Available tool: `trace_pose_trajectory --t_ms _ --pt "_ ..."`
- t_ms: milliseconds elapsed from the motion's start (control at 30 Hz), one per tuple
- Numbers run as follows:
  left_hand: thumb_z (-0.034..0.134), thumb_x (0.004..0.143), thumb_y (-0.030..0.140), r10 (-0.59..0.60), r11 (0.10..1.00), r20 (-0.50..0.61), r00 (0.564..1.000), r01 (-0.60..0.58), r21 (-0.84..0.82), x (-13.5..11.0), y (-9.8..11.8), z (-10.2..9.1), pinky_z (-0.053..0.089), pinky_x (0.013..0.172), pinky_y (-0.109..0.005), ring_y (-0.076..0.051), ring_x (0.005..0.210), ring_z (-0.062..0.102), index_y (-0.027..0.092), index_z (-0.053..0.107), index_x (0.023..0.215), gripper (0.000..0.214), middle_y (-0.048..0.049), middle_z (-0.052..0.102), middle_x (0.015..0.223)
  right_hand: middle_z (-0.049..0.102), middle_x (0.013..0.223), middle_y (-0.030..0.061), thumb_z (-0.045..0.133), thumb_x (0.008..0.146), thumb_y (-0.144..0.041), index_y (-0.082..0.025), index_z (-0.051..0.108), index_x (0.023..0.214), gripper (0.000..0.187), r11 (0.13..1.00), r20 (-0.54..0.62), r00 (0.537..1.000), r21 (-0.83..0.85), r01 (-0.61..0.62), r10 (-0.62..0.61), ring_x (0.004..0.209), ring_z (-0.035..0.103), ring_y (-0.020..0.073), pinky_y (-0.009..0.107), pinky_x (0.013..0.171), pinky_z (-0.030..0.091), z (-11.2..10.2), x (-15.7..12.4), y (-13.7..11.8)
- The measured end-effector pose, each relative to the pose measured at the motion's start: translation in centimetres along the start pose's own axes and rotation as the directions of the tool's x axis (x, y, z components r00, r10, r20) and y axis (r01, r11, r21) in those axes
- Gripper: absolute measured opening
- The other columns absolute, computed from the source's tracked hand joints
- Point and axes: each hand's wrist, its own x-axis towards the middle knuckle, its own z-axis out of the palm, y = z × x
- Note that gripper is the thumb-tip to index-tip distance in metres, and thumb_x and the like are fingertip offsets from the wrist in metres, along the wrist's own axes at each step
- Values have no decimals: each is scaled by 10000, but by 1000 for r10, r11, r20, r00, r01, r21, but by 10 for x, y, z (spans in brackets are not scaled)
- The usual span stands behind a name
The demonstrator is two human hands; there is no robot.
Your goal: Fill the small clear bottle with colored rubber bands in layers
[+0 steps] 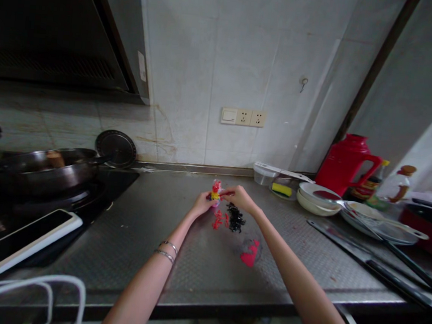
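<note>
Near the middle of the metal counter (150, 227), my left hand (200, 204) is closed round a small clear container with red, yellow and pink contents (216, 190). My right hand (240, 198) is at the container's right side, fingers pinched together. Whatever sits between those fingertips is too small to make out. Just below the hands lies a little pile of red bits (217, 219), and a larger pile of black bits (236, 218) is beside it on the right. A flat pinkish-red piece (249, 254) lies closer to the front edge.
A pan (54, 170) stands on the stove at left, with a phone-like device (23, 241) in front. To the right are a yellow sponge (281, 190), stacked bowls (318, 203), a red thermos jug (346, 166) and a long knife (359, 252). Wall sockets (243, 117) are behind.
</note>
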Motion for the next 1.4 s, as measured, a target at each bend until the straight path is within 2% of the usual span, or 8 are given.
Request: trace_pose_trajectory --t_ms 167,233,333,533,767,933,1200,1400 --pt "597 643 216 -25 1000 3 1000 25 12 -3 7 0 424 708 -273 -154 729 577 110 622 941 317 -62 659 831 673 757 48 553 683 -194 -131 680 834 206 991 -116 993 136 -9 25 655 593 134 210 595 458 -13 32 4" --pt "588 649 213 -17 1000 10 1000 17 18 -4 8 0 421 712 -273 -154 734 577 113 623 938 307 -64 658 837 671 743 51 556 682 -197 -121 676 830 204 991 -174 984 133 -17 41 621 587 126 207 577 458 -14 43 5" --pt "581 652 208 -8 999 5 1000 8 31 -5 9 -1 421 721 -273 -153 741 577 117 621 939 304 -61 656 846 668 716 45 546 692 -196 -121 676 824 200 997 -200 979 74 -18 33 569 570 113 205 552 451 -12 53 3" --pt "581 655 226 1 999 -2 1000 -1 49 -5 9 -1 422 739 -282 -162 771 582 117 619 938 306 -71 656 871 677 743 28 567 661 -149 -159 697 764 166 989 -104 994 -147 -2 -13 669 593 130 212 647 447 -10 62 -5" --pt "574 653 214 -7 997 -13 1000 8 78 -5 11 0 420 722 -268 -154 754 580 122 620 928 294 -56 658 850 676 728 44 560 696 -218 -143 702 782 181 960 -50 999 -281 -15 1 655 582 132 195 601 416 -13 60 -12" --pt "571 654 211 7 997 -3 1000 -7 76 -5 11 0 421 712 -261 -151 746 581 121 623 916 281 -55 658 847 677 773 52 576 688 -193 -138 696 783 163 958 -30 999 -286 27 -37 679 587 135 204 640 423 -12 62 -10" --pt "573 658 229 6 998 3 1000 -6 68 -5 11 -1 422 725 -270 -159 760 581 125 621 926 292 -58 657 856 669 729 42 586 671 -167 -126 670 787 149 982 -21 998 -176 61 -66 645 594 120 198 633 446 -6 65 -5" --pt "576 653 243 3 997 -2 1000 -3 82 -5 10 -1 423 729 -274 -157 748 577 126 621 933 307 -58 656 846 668 729 44 600 661 -218 -136 678 773 160 973 -25 998 -227 45 -52 654 593 126 201 634 442 -7 65 0"
